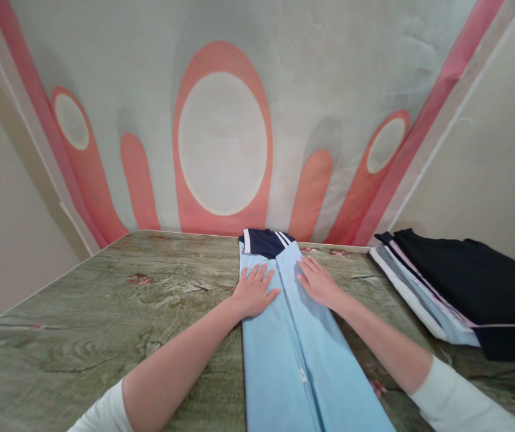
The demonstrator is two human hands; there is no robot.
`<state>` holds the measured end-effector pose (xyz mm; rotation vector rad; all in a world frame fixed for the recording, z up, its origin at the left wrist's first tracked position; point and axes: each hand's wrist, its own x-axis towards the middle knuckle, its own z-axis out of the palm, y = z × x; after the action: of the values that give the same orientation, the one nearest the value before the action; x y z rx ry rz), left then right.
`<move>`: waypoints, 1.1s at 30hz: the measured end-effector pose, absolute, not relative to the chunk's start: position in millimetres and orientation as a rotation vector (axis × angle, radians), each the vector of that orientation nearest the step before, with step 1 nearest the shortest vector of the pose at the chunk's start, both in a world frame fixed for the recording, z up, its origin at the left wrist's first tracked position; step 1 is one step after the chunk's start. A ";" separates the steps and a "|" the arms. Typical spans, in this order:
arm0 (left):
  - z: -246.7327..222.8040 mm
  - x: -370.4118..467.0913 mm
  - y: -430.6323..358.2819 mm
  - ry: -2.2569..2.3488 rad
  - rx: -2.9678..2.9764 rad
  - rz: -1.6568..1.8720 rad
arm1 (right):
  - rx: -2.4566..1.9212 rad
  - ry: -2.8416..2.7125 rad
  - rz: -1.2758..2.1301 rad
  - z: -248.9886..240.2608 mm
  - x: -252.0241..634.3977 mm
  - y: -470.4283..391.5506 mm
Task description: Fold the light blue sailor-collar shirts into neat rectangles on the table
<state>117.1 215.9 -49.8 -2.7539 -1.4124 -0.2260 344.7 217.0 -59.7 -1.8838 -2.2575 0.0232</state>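
A light blue garment (271, 360) lies lengthwise on the table, its two sides folded in so that their edges run close together down the middle. At its far end is a navy part (264, 242) with white stripes. A small white tag (303, 375) shows near the middle seam. My left hand (254, 291) rests flat on the left panel with its fingers spread. On the right panel's outer edge lies my right hand (318, 281), fingers stretched out towards the far end. Neither hand grips the cloth. The garment's near end runs out of view.
To the right stands a stack of folded clothes (473, 282), black on top with white, grey and pink layers below. The wood-patterned table (104, 318) reaches a wall covering (338, 78) with coral shapes at the back.
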 end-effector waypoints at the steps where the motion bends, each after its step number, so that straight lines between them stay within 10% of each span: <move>1: -49.3 117.3 215.7 -1.416 -2.756 -0.221 | -1.832 -2.304 0.058 -60.0 339.8 209.4; 16: -36.1 67.0 267.9 -1.312 -2.805 -0.562 | -1.666 -2.367 0.159 -58.6 302.1 125.7; 33: -13.5 94.8 134.2 -1.677 -2.350 -0.027 | -1.100 -2.776 0.422 -17.3 354.8 123.7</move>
<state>94.8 134.2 -13.5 -2.3498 -1.6773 -0.0269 354.8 123.7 -17.3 -1.0999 -2.7765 0.4218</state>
